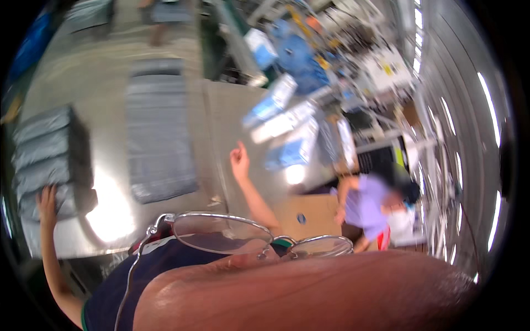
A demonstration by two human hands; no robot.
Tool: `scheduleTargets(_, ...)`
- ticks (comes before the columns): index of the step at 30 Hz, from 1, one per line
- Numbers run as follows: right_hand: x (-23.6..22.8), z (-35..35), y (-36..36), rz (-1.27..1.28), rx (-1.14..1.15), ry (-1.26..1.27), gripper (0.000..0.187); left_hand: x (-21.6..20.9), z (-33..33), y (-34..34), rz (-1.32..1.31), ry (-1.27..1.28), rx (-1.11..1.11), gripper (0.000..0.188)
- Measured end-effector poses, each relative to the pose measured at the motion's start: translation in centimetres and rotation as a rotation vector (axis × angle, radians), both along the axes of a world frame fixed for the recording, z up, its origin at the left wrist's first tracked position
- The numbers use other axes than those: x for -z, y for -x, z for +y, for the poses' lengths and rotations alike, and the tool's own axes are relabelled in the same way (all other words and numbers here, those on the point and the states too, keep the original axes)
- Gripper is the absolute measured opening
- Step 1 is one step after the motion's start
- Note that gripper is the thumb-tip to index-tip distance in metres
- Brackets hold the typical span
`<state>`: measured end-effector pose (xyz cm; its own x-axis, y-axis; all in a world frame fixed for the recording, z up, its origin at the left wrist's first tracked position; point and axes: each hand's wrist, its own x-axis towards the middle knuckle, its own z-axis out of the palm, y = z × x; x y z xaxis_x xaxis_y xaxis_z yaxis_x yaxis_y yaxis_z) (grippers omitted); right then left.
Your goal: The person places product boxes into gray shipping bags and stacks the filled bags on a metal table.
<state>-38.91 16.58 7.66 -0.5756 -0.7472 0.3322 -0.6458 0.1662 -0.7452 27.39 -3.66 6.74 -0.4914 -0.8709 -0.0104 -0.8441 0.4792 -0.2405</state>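
Note:
Fingers outstretched, my left hand [48, 203] lies against the near end of a stack of grey plastic-wrapped packages [44, 149] on the left of the metal table [107, 99]. It touches the wrapping without gripping it. My right hand [239, 161] is over the middle of the table, index finger extended and nothing visible in it; the other fingers look partly bent. Between my hands lies a long row of flat grey packages [159, 124]. Right of my right hand are several blue-and-white packages [292, 146], blurred.
Grey bundles [88, 15] lie at the table's far end, where another person's arm [158, 34] shows. A cardboard box [309, 215] stands at the right, beside a co-worker in a light purple shirt [367, 204]. Beyond are blue plastic material [298, 60] and machinery [381, 71].

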Motion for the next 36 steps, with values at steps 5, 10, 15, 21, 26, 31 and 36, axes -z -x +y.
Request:
scheduleTargets(5, -5.2, 6.2, 15.5, 0.420, 0.518, -0.240, 0.063, 2.9, 0.5, -2.1, -0.235, 0.330, -0.271, 0.061)
scheduleTargets(10, -7.8, 7.8, 22.7, 0.369, 0.813, -0.992, 0.081, -3.0, 5.0, 6.2, -0.032, 0.554, -0.495, 0.067)
scheduleTargets(15, -3.2, 10.0, 27.7, -0.092, 0.972, -0.981, 0.106, -1.0, 8.4, 10.6, 0.299, 0.325, -0.161, 0.055)
scheduleTargets(21, -3.2, 13.3, 23.2, -0.421, 0.716, -0.270, 0.092, 2.0, 8.9, 17.0, 0.719, 0.052, -0.036, 0.038)
scheduleTargets(26, -7.3, 17.1, 10.0, -0.712, 0.437, 0.257, 0.083, 3.2, 5.6, 22.1, 0.922, -0.348, -0.078, 0.024)
scheduleTargets(31, -10.3, 9.1, -3.2, -0.305, 0.041, -0.004, 0.092, 2.5, 3.6, 27.5, 1.426, -1.495, -0.479, 0.055)
scheduleTargets(36, -5.7, 0.7, -8.5, 0.430, -0.560, -0.046, 0.073, -1.3, 2.6, 30.4, 1.183, -1.350, 0.252, 0.056)
